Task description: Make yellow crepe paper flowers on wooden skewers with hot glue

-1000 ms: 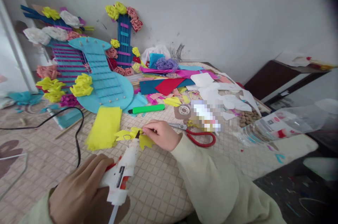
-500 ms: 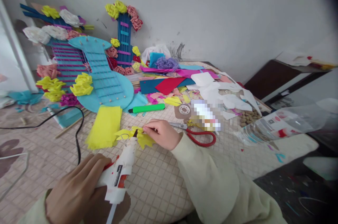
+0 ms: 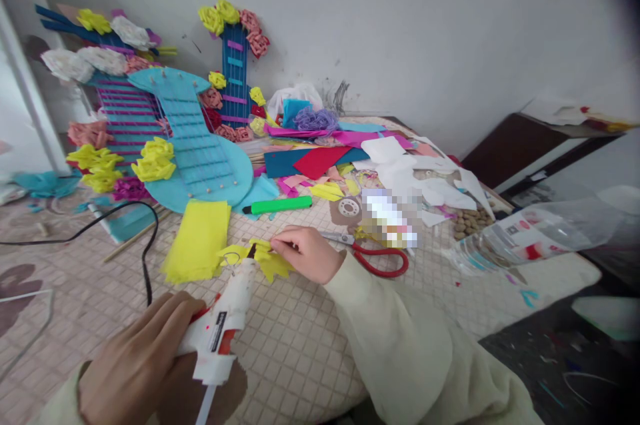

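- One tabletop [image 3: 295, 345] with a tile-like grid pattern carries everything at work.
- Behind the work leans a light-blue guitar-shaped panel [image 3: 200, 158], strung lengthwise, with yellow paper flowers [image 3: 154, 161] at its lower left.
- A clear plastic bottle [image 3: 535, 231] lies on its side at the right.
- The left hand [image 3: 143, 351] is wrapped around the grip of a white glue gun [image 3: 220, 325], a glue stick [image 3: 206, 403] jutting from its back end.
- The right hand [image 3: 313, 255] pinches cut yellow paper [image 3: 273, 265] between thumb and fingers; the gun's dark nozzle points at it, though whether they touch I cannot tell.
- Just left of that piece lies a yellow paper stack [image 3: 197, 238].
- Red-handled scissors [image 3: 381, 263] rest beyond the right wrist.
- A green marker-like tool [image 3: 281, 205] lies behind the cut piece.
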Available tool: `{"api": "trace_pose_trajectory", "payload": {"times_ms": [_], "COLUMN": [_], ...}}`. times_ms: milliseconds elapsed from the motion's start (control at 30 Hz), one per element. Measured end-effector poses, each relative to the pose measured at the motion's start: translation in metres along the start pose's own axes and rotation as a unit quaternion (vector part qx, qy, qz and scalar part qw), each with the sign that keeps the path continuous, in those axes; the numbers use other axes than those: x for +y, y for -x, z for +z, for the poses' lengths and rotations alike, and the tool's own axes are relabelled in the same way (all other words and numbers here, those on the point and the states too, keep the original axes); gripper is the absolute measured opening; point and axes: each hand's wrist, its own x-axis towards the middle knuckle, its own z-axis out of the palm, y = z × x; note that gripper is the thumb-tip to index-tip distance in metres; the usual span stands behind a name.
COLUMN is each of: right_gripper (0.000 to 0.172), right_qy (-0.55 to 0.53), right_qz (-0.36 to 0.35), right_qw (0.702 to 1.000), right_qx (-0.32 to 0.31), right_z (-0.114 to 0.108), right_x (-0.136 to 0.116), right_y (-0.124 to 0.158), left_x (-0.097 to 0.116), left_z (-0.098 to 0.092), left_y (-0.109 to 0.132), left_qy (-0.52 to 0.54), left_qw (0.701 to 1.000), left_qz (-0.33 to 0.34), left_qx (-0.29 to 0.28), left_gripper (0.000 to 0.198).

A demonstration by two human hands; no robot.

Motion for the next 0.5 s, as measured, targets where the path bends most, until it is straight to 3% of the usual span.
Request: {"api": "trace_pose_trajectory", "payload": {"times_ms": [333, 500], "right_gripper": [0.020, 0.021], "right_qy": [0.001, 0.000], "right_qz": [0.000, -0.001], "right_qw": [1.000, 1.000], "right_qx": [-0.003, -0.002], "right_z": [0.0006, 0.0000], "right_x": [0.0002, 0.0003], "right_y": [-0.0004, -0.0006], "left_x": [0.0028, 0.0024], "left_z": [-0.0009, -0.0003], "left_y": [-0.0002, 0.0008], "left_qy": [0.039, 0.029], "left_qw": [0.998, 0.998], "left_qz": [-0.042, -0.053], "left_qx": [0.004, -0.010], "left_gripper": [0.042, 0.034]}}
